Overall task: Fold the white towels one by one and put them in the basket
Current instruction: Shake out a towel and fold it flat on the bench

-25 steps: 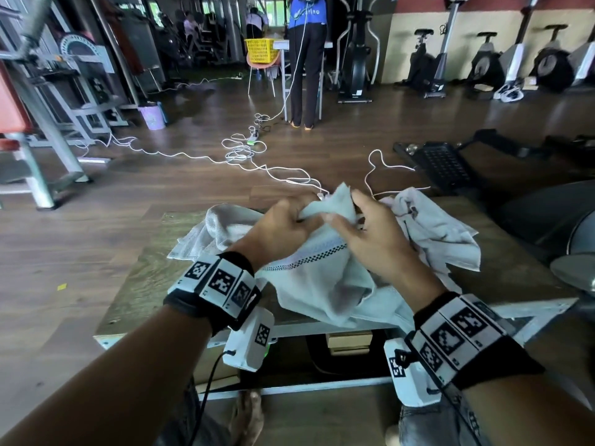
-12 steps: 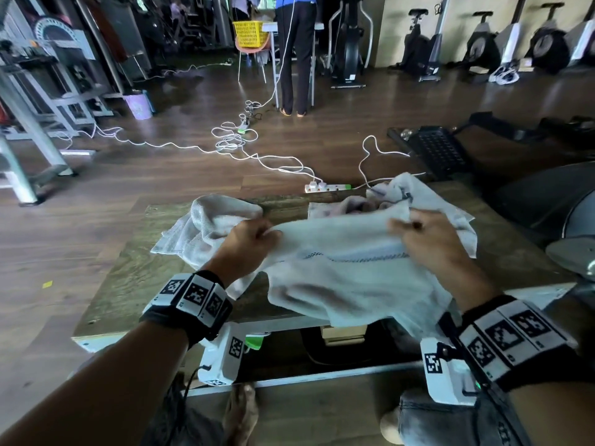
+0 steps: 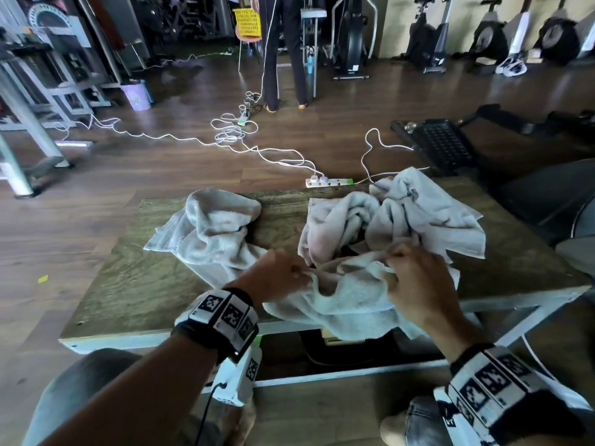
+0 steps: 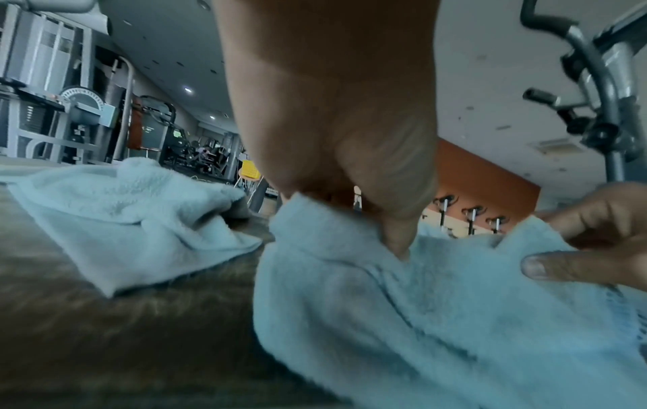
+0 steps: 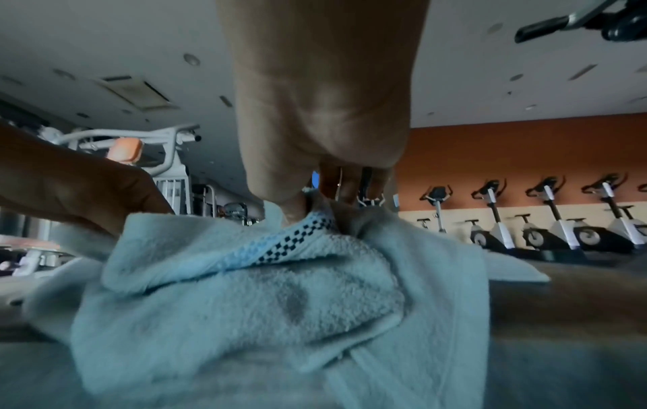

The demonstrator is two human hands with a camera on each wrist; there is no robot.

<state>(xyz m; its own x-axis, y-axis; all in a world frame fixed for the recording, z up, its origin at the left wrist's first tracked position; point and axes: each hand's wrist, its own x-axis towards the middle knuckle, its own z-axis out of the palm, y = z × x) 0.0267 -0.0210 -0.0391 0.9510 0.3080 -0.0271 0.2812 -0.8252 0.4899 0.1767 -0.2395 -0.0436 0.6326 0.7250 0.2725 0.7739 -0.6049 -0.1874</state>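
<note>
A white towel [image 3: 351, 300] with a checked stripe [image 5: 290, 240] lies bunched at the table's near edge, hanging over it. My left hand [image 3: 277, 275] pinches its upper edge on the left; in the left wrist view the left hand [image 4: 395, 235] shows its thumb pressing into the towel [image 4: 437, 318]. My right hand [image 3: 415, 278] pinches the same edge on the right, and in the right wrist view the right hand [image 5: 304, 207] grips right at the stripe. Two more crumpled white towels lie behind: one at left [image 3: 212, 233], one at right [image 3: 415, 214]. No basket near the table is in view.
The worn wooden table [image 3: 135, 284] has a white frame. Beyond it on the floor lie a power strip [image 3: 325, 181] and white cables [image 3: 231, 136]. A person [image 3: 283, 49] stands far back by a yellow basket [image 3: 246, 17]. Exercise bikes [image 3: 489, 37] line the wall.
The towel was held up and stretched wide between my hands; now both hands have come down and closer together, and the towel lies bunched on the table's near edge.
</note>
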